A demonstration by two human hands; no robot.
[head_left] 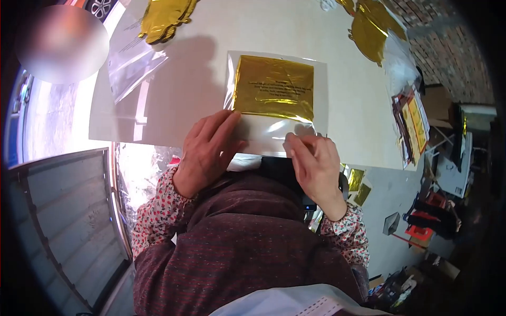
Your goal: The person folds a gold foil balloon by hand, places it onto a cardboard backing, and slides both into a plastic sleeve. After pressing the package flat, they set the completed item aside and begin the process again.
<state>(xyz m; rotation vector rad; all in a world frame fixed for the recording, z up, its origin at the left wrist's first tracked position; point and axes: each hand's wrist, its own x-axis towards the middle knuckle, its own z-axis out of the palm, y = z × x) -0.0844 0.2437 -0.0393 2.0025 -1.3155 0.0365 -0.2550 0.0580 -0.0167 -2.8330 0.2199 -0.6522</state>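
Observation:
A folded gold foil sheet lies inside a clear plastic bag on the table in front of me. Small dark print crosses the middle of the bag's face. My left hand rests at the bag's lower left, fingers stretched out and index fingertip at the foil's lower corner. At the lower right edge of the bag, my right hand has thumb and fingers pinched together on the plastic. Its other fingers are curled in.
Gold foil pieces lie at the table's far left, with more gold foil at the far right. Clear plastic bags are on the left. A stack of printed cards sits by the right edge of the pale table.

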